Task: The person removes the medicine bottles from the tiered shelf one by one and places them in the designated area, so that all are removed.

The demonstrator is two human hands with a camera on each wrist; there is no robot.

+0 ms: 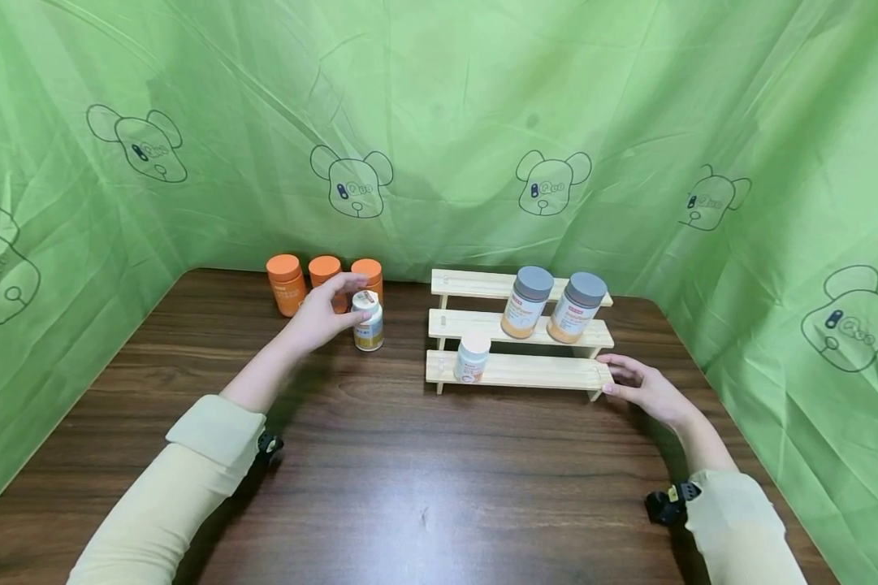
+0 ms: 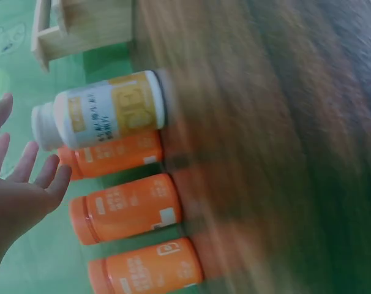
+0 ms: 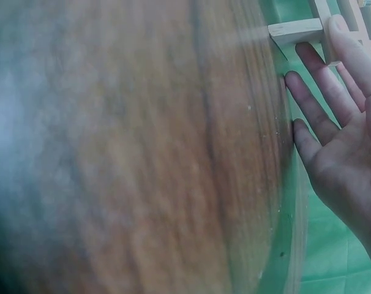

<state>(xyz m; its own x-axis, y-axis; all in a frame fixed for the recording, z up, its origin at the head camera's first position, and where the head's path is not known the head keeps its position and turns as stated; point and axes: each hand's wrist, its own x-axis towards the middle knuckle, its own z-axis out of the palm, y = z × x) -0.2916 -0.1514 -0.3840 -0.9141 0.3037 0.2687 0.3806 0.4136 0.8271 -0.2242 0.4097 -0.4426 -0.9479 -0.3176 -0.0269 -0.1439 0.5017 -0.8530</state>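
My left hand (image 1: 323,315) is at a white supplement bottle (image 1: 369,331) with a yellow-and-white label, upright on the table. Thumb and fingers are spread apart around its cap level, and in the left wrist view the fingers (image 2: 29,174) stand loose just beyond the cap. On the right, my right hand (image 1: 646,392) holds the end of the lowest step of a three-step wooden rack (image 1: 534,372), thumb in front and fingers behind. The right wrist view shows the thumb and index fingertip at the step's end (image 3: 296,29).
Three orange bottles (image 1: 287,286) stand in a row behind the left hand. Two grey-capped jars (image 1: 524,305) sit on the rack's middle step, and a small white bottle (image 1: 473,357) on the lowest step's left. Green cloth (image 1: 453,106) surrounds the brown table (image 1: 409,479).
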